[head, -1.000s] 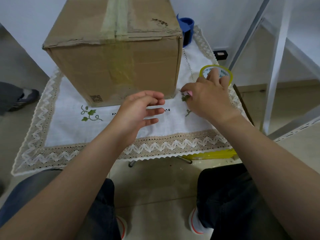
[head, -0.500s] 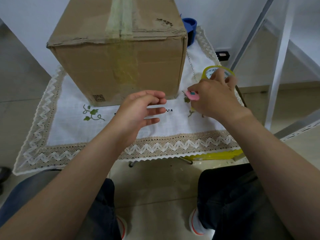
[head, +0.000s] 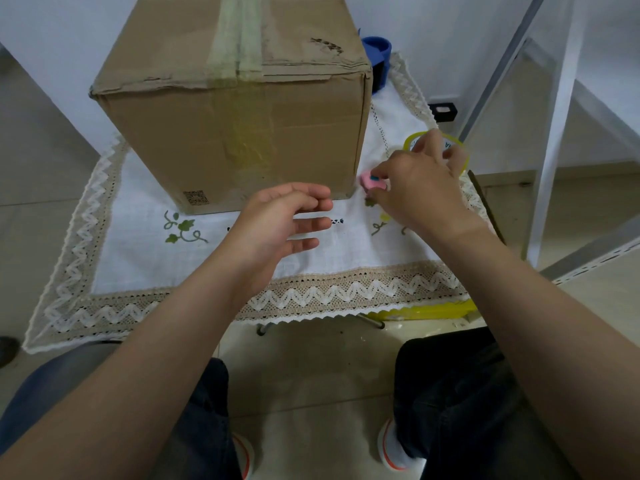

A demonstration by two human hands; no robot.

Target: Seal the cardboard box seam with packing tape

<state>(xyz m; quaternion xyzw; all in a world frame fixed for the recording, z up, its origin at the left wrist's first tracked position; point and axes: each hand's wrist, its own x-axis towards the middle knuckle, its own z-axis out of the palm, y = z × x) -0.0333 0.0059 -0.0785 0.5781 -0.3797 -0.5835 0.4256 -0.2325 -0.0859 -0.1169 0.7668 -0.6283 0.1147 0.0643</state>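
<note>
The box [head: 239, 109] stood upright toward the back of a cloth [head: 214, 258] covering a small table. Pale tape strips [head: 239, 39] ran along its top seam and ended at the near upper edge; a faint yellowish patch showed on the front face below them.

The left hand [head: 277, 223] hovered above the cloth just in front of the box's lower front edge, palm turned inward, fingers loosely curled and slightly apart, holding nothing.

The right hand [head: 419, 188] was beside the box's near right corner. Its thumb and forefinger pinched a small pink item [head: 371, 181] with a blue spot. Its other fingers reached over a tape roll [head: 460, 154], yellow-rimmed, near the cloth's right edge; whether they gripped the roll could not be determined.

A blue object [head: 377, 60] stood behind the box's right rear corner, partly hidden.
</note>
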